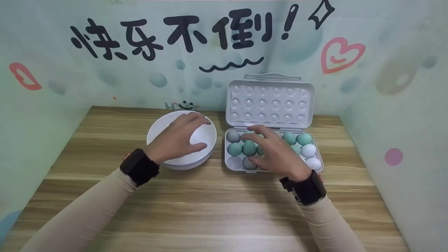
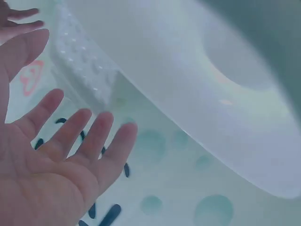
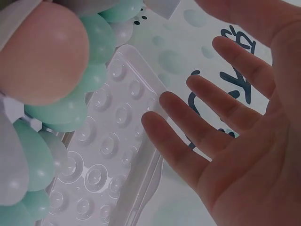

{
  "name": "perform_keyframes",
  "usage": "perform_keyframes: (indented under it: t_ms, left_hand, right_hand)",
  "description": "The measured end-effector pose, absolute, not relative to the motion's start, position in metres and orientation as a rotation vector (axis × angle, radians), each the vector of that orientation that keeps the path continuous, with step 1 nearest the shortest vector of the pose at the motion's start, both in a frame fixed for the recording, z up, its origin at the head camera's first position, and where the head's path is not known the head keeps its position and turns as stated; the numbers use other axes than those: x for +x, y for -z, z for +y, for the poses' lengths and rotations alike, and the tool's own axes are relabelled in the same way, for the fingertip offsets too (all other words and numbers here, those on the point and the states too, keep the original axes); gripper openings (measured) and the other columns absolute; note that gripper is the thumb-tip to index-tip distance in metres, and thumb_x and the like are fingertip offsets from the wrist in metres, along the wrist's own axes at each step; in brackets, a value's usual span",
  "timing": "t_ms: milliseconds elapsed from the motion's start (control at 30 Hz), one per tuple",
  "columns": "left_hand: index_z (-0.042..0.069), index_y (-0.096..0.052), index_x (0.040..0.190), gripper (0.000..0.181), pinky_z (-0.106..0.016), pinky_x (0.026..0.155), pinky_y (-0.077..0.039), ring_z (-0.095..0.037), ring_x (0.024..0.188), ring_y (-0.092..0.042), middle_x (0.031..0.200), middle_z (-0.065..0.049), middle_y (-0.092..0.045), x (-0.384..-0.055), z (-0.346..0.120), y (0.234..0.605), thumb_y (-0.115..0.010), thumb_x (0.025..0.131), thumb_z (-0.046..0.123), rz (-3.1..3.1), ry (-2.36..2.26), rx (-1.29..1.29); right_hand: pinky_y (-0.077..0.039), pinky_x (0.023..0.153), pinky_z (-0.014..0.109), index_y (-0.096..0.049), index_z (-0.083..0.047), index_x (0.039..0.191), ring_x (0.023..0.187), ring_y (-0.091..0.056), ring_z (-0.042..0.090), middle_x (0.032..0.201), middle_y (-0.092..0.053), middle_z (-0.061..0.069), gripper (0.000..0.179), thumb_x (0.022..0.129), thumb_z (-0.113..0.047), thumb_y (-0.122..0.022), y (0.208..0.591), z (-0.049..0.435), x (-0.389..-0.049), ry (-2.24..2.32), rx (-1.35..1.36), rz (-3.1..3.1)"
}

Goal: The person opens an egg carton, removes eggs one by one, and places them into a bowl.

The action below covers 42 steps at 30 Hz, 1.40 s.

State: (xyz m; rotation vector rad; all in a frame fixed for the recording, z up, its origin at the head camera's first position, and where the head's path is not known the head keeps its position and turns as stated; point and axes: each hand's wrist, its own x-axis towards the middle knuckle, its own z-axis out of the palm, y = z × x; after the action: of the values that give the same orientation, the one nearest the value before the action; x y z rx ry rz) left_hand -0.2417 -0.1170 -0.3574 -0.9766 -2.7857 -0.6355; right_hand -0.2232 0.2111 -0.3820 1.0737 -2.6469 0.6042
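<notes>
My left hand [image 1: 178,138] is over the white bowl [image 1: 159,128], palm down, fingers spread and thumb apart, with nothing in it. In the left wrist view the bowl's wall [image 2: 155,84] rises beside the fingers. My right hand [image 1: 276,152] hovers above the egg box [image 1: 238,168], fingers loosely bent and holding nothing. Blue-green eggs [image 1: 249,148], white eggs [image 1: 308,151] and a grey egg [image 1: 233,136] sit in its pockets; the hand hides several. A pinkish-brown egg [image 3: 44,54] shows in the right wrist view. The front-left pocket [image 1: 234,162] looks bare.
The box's lid [image 1: 269,120] stands open at the back, with rows of round dimples and a handle. Bowl and box are side by side on a wood-grain table [image 1: 217,213]. A printed cloth [image 1: 133,77] with black characters and hearts encloses the back and sides.
</notes>
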Motion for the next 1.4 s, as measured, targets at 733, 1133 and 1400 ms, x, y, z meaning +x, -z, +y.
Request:
perform_keyframes:
  t_ms: [733,1133,1400]
  left_hand:
    - [0.023,-0.05,0.157,0.09,-0.058,0.118,-0.041,-0.032,0.15,-0.042,0.168,-0.008,-0.04,-0.206,-0.068,0.385,-0.094,0.08,0.039,-2.675,0.681,-0.969]
    - [0.027,-0.05,0.157,0.089,-0.051,0.121,-0.039,-0.028,0.149,-0.042,0.166,-0.003,-0.042,-0.201,-0.059,0.393,-0.094,0.081,0.04,-2.671,0.756,-0.94]
    - [0.027,-0.05,0.157,0.088,-0.05,0.121,-0.039,-0.028,0.147,-0.045,0.165,-0.002,-0.043,-0.202,-0.058,0.399,-0.094,0.081,0.037,-2.652,0.803,-0.96]
  right_hand:
    - [-0.059,0.087,0.041,-0.077,-0.004,0.114,0.099,-0.068,0.027,0.116,-0.067,0.009,0.037,0.078,-0.002,-0.085,0.4,0.199,-0.222,-0.586,1.114,-2.709]
    - [-0.057,0.067,0.039,-0.079,-0.005,0.098,0.077,-0.066,0.025,0.089,-0.069,0.007,0.022,0.077,0.0,-0.08,0.41,0.189,-0.22,-0.388,1.041,-2.721]
    - [-0.056,0.064,0.04,-0.077,-0.009,0.081,0.07,-0.066,0.022,0.076,-0.07,0.003,0.01,0.076,-0.003,-0.082,0.413,0.181,-0.217,-0.427,0.919,-2.791]
